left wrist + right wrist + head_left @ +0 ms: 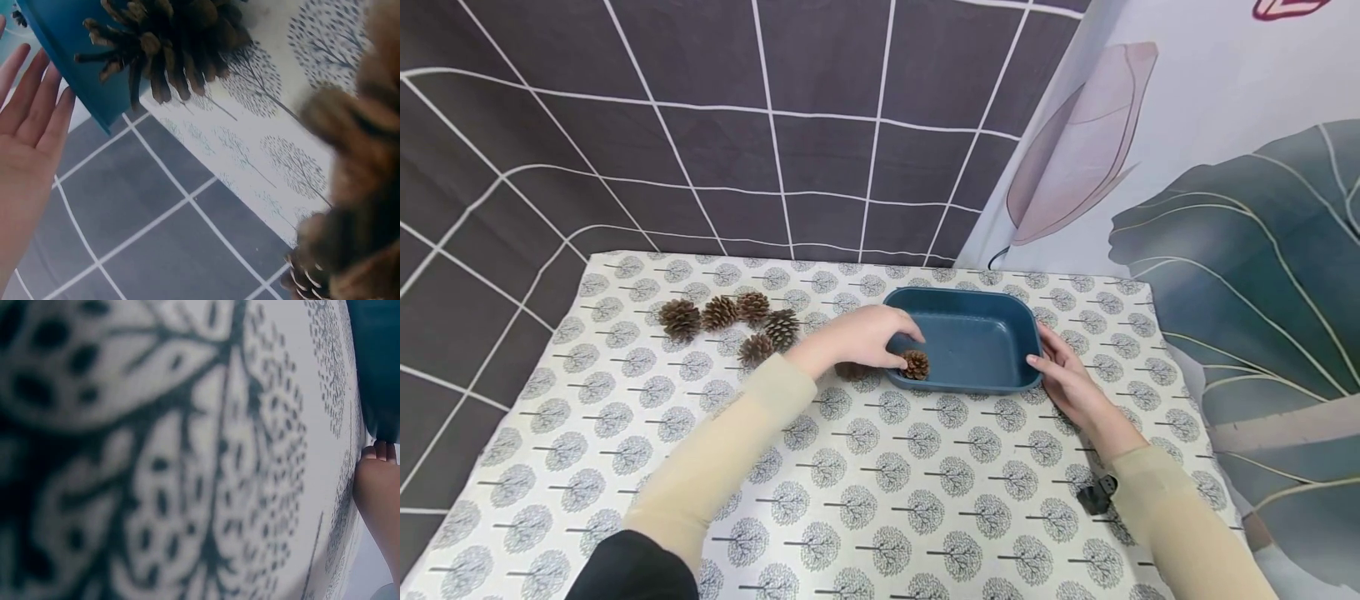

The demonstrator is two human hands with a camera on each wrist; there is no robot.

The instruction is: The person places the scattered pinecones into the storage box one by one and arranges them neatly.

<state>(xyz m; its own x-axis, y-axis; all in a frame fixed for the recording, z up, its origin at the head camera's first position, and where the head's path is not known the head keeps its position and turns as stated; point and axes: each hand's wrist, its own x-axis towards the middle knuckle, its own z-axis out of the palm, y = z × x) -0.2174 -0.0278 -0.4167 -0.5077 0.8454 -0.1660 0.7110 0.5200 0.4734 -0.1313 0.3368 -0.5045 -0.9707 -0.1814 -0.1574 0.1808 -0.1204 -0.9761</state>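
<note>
A blue rectangular basin (970,342) stands on the patterned cloth. My left hand (868,333) reaches over its left rim, fingers spread and thumb beside a small pinecone (914,365) inside. In the left wrist view, the left hand's fingers (40,115) look extended along the basin's edge (69,81). Under the left wrist, outside the basin, lies another pinecone (852,371), partly covered. My right hand (1070,375) holds the basin's right end, thumb over the rim and fingers along the outer wall; the right wrist view catches only part of this hand (378,481).
Several more pinecones (720,313) lie grouped at the back left of the table. The tree-print tablecloth (887,500) covers the table. A dark tiled wall covering (820,150) rises behind, and a printed curtain (1247,275) hangs at the right. A dark device (1097,494) sits by the right wrist.
</note>
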